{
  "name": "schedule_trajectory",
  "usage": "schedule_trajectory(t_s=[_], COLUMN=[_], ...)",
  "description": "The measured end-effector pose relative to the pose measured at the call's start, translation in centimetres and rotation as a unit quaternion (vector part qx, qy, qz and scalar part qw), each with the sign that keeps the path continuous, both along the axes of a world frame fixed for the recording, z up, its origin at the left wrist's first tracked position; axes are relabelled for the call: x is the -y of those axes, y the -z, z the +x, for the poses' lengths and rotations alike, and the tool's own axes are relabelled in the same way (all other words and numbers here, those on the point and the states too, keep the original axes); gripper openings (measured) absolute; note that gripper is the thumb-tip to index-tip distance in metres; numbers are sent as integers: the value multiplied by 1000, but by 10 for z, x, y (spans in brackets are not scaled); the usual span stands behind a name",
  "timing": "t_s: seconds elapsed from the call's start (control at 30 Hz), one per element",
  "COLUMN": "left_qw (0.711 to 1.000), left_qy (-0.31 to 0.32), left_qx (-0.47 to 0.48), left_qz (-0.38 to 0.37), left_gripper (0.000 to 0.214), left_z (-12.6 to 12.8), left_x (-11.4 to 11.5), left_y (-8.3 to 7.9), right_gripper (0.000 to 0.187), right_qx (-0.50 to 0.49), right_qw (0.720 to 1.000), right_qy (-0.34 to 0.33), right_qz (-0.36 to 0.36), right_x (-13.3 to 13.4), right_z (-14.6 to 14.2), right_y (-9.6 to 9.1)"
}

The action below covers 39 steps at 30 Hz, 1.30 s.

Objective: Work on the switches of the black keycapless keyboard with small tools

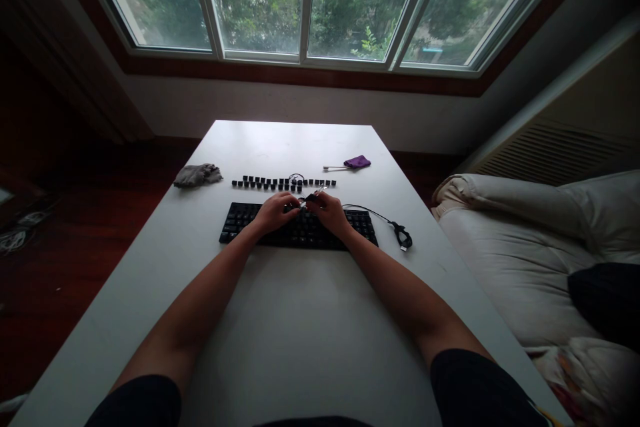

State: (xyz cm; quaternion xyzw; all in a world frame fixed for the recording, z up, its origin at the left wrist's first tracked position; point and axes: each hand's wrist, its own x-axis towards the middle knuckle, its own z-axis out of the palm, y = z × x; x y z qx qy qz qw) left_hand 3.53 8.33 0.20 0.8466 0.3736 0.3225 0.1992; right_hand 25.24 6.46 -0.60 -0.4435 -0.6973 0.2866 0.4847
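A black keyboard lies across the white table, with both hands over its upper middle part. My right hand has its fingers closed on a small shiny metal tool; its exact kind is too small to tell. A dark bit shows by those fingertips. Opposite it, my left hand is bent inward with thumb and fingers drawn together near the tool's tip. Whatever they pinch is hidden. Behind the hands, several loose black keycaps stand in rows.
A grey cloth lies at the left edge of the white table. Farther back on the right are a purple cloth pouch and a thin stick. The keyboard's bundled cable lies to the right, beside a pale sofa.
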Motion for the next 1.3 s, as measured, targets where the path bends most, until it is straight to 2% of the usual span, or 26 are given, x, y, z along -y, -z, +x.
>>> schedule_trajectory(t_s=[0.17,0.37,0.7,1.1,1.3], left_qw=[1000,999,997,979,983], left_qy=[-4,6,-25,-60,-30], left_qx=[-15,-43,-65,-176,-165], left_qz=[3,6,23,87,78], left_gripper=[14,14,17,18,20], left_z=[0,1,3,9,8], left_x=[1,1,4,7,6], left_y=[0,2,4,0,0], right_gripper=[20,20,15,17,14], right_qx=[42,48,87,71,87], right_qw=[999,999,996,996,996], right_qy=[14,2,-35,-44,-20], right_qz=[22,3,5,11,24], right_x=[-1,-4,-1,-1,0], right_z=[0,1,1,0,0], right_y=[2,6,-3,1,1])
